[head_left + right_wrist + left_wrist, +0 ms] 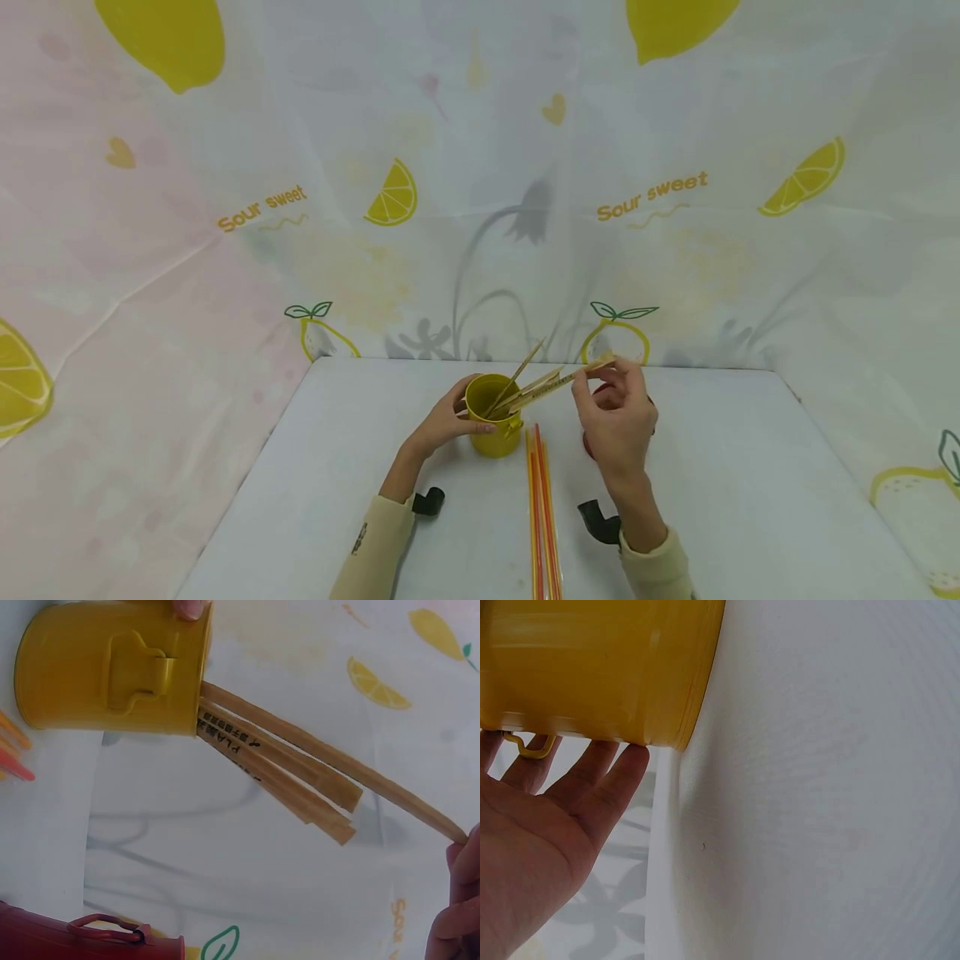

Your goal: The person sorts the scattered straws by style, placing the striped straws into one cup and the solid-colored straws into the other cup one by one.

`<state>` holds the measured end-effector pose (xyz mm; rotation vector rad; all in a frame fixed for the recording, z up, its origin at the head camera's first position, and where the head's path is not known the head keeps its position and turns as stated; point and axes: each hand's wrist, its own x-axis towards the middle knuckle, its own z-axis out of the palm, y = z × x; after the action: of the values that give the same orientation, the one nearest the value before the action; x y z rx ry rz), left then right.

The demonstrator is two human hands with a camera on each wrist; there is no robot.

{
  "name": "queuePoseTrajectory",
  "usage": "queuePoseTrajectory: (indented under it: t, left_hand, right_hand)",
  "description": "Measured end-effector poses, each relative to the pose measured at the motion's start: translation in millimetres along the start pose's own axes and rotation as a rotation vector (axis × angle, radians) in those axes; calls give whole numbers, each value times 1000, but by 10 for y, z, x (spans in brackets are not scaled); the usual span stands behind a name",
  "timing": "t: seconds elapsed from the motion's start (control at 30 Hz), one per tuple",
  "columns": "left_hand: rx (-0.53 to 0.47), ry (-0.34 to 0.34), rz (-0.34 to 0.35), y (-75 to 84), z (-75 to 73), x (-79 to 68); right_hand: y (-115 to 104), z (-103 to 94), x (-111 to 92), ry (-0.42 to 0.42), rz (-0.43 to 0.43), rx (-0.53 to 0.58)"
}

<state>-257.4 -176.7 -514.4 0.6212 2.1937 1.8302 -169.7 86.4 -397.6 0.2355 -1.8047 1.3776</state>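
A yellow cup (492, 419) stands at the centre of the white table (750, 500), in the lower middle of the frame, with paper-wrapped sticks (528, 390) leaning out to the right. The left hand (442, 425) steadies its side with relaxed fingers. The right hand (618, 417) pinches one stick's (577, 374) upper end. Orange straws (542, 517) lie below the cup; a red cup (82, 941) sits behind the right hand.

Left hand (442, 423) is steadying the yellow cup (492, 425) while right hand (618, 417) is pinching a paper-wrapped straw (558, 385) sticking out of it.
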Motion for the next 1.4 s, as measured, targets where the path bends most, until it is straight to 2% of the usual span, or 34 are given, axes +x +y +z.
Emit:
queuePoseTrajectory:
  t: [0.6,0.77,0.83,1.03,1.2,1.4]
  left_hand:
    - [5,7,5,-16,4,-14]
    - [-15,-21,-10,201,28,-76]
    - [-19,-27,-17,234,30,-82]
    - [-10,1,-6,7,7,4]
    - [-4,15,9,-19,3,3]
    - [0,15,14,-6,5,-6]
  right_hand:
    - [255,207,-134,-141,66,-93]
    - [291,268,-185,-176,95,-123]
    - [302,289,-205,-184,99,-132]
    - [340,341,-245,-221,133,-144]
    - [386,376,-280,-257,174,-172]
    - [416,401,-306,-290,185,-198]
